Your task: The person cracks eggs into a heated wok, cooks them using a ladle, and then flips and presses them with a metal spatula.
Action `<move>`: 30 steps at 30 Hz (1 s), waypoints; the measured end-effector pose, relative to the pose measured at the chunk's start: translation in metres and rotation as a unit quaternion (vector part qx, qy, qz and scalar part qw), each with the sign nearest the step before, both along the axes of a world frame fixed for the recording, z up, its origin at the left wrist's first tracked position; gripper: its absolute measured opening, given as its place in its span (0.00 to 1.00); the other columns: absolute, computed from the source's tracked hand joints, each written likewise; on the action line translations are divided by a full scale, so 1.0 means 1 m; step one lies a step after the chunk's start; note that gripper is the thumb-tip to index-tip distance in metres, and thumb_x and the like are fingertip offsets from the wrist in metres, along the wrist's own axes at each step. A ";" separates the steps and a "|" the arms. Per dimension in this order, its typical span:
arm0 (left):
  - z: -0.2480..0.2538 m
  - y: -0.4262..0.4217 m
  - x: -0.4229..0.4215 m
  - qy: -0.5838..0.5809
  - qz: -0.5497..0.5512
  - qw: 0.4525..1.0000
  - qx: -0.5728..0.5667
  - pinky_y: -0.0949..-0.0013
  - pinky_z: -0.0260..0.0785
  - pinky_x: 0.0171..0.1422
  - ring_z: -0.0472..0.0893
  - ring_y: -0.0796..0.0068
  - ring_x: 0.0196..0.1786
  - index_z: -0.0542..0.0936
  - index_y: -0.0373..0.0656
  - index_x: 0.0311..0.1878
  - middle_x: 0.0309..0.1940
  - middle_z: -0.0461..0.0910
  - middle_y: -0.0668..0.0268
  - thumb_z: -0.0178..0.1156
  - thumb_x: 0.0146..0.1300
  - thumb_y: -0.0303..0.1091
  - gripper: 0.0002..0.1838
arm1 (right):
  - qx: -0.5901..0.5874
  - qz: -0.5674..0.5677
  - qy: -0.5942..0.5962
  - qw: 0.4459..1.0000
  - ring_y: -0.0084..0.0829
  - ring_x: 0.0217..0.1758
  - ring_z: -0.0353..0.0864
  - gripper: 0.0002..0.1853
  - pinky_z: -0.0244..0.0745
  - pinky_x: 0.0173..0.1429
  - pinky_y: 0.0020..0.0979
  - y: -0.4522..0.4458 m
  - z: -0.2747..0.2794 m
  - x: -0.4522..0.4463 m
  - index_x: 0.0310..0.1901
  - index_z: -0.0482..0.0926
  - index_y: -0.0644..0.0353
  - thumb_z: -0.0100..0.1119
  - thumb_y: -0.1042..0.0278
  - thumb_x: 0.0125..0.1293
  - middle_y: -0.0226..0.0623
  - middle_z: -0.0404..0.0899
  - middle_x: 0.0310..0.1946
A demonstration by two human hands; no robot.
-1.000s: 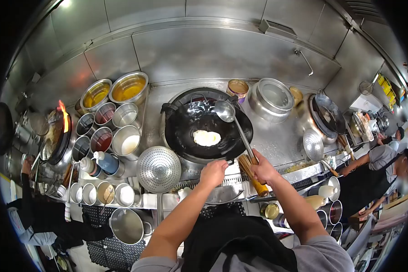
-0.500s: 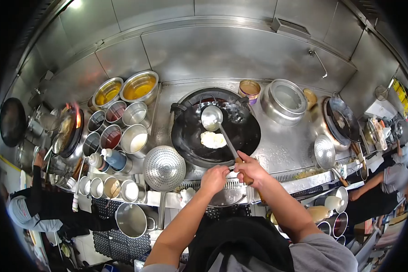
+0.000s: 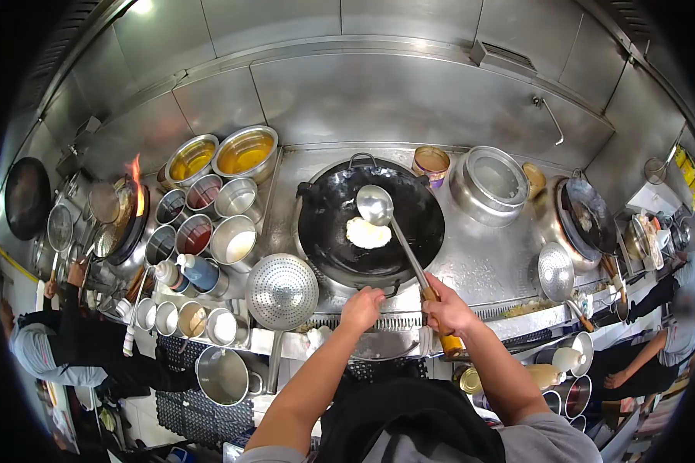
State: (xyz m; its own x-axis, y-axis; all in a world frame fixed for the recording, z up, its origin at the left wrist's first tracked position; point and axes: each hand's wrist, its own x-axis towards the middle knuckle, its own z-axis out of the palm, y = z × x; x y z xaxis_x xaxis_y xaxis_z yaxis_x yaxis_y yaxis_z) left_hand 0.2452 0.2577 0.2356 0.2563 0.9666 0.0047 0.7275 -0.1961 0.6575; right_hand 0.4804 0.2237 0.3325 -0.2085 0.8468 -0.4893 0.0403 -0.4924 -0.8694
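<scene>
In my right hand (image 3: 449, 310) is the wooden handle of a ladle (image 3: 375, 205); its metal bowl rests inside a black wok (image 3: 328, 231). Just below the bowl lies a pale, egg-like piece of food (image 3: 368, 234) on the dark, oily surface. My left hand (image 3: 363, 310) is closed at the wok's near rim, beside the near loop handle; its fingertips are partly hidden. To the left of the wok, a perforated strainer (image 3: 283, 292) lies with its handle pointing toward me.
Left stand metal pots of sauces, two bowls of yellow liquid (image 3: 245, 157) and squeeze bottles (image 3: 197, 272). A lidded pot (image 3: 489, 189) and a tin (image 3: 431, 163) stand behind right. Co-workers are at both sides; flame (image 3: 137, 185) rises at the left wok (image 3: 123, 231).
The wok has shifted and its far loop handle now shows clearly. The ladle bowl and my right hand have moved right. The food has slid slightly up and right.
</scene>
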 end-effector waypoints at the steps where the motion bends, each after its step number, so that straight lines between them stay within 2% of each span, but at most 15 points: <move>1: 0.000 0.001 0.000 0.005 -0.004 1.000 -0.003 0.47 0.76 0.53 0.83 0.48 0.50 0.83 0.52 0.47 0.43 0.80 0.58 0.55 0.74 0.42 0.09 | 0.011 0.004 -0.015 1.000 0.22 0.21 0.70 0.43 0.62 0.20 0.26 -0.002 0.002 0.001 0.83 0.48 0.47 0.53 0.77 0.69 0.35 0.76 0.35; 4: -0.003 0.003 0.002 0.014 -0.012 1.000 -0.008 0.46 0.76 0.54 0.83 0.48 0.50 0.83 0.52 0.47 0.43 0.81 0.58 0.55 0.74 0.41 0.10 | 0.010 0.013 -0.099 0.995 0.24 0.22 0.73 0.44 0.69 0.23 0.29 -0.003 0.005 0.001 0.84 0.47 0.48 0.51 0.79 0.68 0.40 0.78 0.42; 7: 0.006 0.004 0.002 0.009 -0.025 1.000 -0.016 0.45 0.75 0.54 0.83 0.46 0.50 0.83 0.51 0.47 0.44 0.82 0.57 0.54 0.75 0.41 0.10 | 0.042 -0.008 -0.126 0.991 0.23 0.19 0.70 0.47 0.67 0.22 0.30 -0.004 0.007 -0.006 0.84 0.44 0.46 0.50 0.82 0.66 0.30 0.73 0.25; 12: 0.038 -0.001 0.001 -0.034 -0.059 0.998 -0.016 0.47 0.74 0.53 0.82 0.45 0.49 0.84 0.45 0.46 0.44 0.85 0.53 0.56 0.73 0.40 0.11 | 0.083 0.005 -0.197 0.977 0.23 0.20 0.72 0.46 0.69 0.24 0.29 -0.001 0.010 -0.012 0.84 0.44 0.51 0.50 0.80 0.66 0.31 0.74 0.25; 14: 0.046 -0.005 0.001 -0.052 -0.068 0.996 -0.019 0.46 0.74 0.53 0.82 0.44 0.49 0.84 0.44 0.45 0.43 0.85 0.51 0.56 0.73 0.39 0.11 | 0.067 0.003 -0.194 0.979 0.23 0.20 0.72 0.46 0.70 0.25 0.29 -0.002 0.024 -0.016 0.84 0.44 0.54 0.51 0.80 0.66 0.32 0.75 0.26; 17: 0.058 -0.010 0.002 -0.051 -0.063 0.997 -0.020 0.45 0.73 0.53 0.82 0.43 0.48 0.84 0.43 0.45 0.42 0.85 0.50 0.56 0.72 0.39 0.11 | 0.087 0.032 -0.209 0.974 0.22 0.20 0.71 0.46 0.70 0.25 0.29 -0.001 0.012 -0.009 0.84 0.44 0.54 0.52 0.80 0.66 0.31 0.74 0.26; 20: 0.066 -0.013 0.002 -0.056 -0.057 0.997 -0.020 0.45 0.73 0.53 0.82 0.43 0.48 0.83 0.43 0.45 0.42 0.85 0.50 0.56 0.72 0.39 0.11 | 0.019 0.049 -0.221 0.974 0.29 0.25 0.77 0.44 0.72 0.24 0.33 0.001 0.016 -0.014 0.83 0.49 0.51 0.53 0.77 0.66 0.43 0.81 0.43; 23: 0.066 -0.012 0.002 -0.051 -0.060 0.997 -0.025 0.44 0.73 0.54 0.82 0.43 0.49 0.84 0.43 0.44 0.43 0.85 0.49 0.56 0.72 0.38 0.11 | -0.008 0.005 -0.082 0.997 0.26 0.22 0.74 0.45 0.62 0.18 0.31 0.010 0.000 -0.024 0.83 0.48 0.47 0.54 0.79 0.66 0.36 0.76 0.34; 27: 0.066 -0.013 0.003 -0.044 -0.052 0.997 -0.039 0.44 0.73 0.55 0.83 0.43 0.49 0.84 0.43 0.44 0.43 0.85 0.49 0.57 0.72 0.38 0.11 | -0.083 -0.071 0.105 0.989 0.24 0.22 0.71 0.45 0.62 0.22 0.28 0.017 0.011 -0.042 0.83 0.49 0.44 0.57 0.79 0.67 0.36 0.75 0.32; 30: 0.064 -0.012 0.002 -0.031 -0.050 0.997 -0.042 0.45 0.74 0.54 0.83 0.43 0.49 0.84 0.44 0.44 0.43 0.85 0.50 0.57 0.72 0.38 0.10 | -0.143 -0.112 0.291 0.939 0.25 0.23 0.70 0.45 0.65 0.27 0.27 0.021 0.007 -0.036 0.82 0.50 0.42 0.56 0.81 0.68 0.38 0.76 0.33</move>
State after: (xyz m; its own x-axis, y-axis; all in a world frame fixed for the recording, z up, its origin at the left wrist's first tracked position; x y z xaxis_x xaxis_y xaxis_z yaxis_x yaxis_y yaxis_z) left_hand 0.2473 0.2457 0.2994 0.3540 0.9336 -0.0560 0.6648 -0.2090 0.7172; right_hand 0.4448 0.2445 0.3397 -0.3436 0.7533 -0.5608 -0.5339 -0.6480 -0.5433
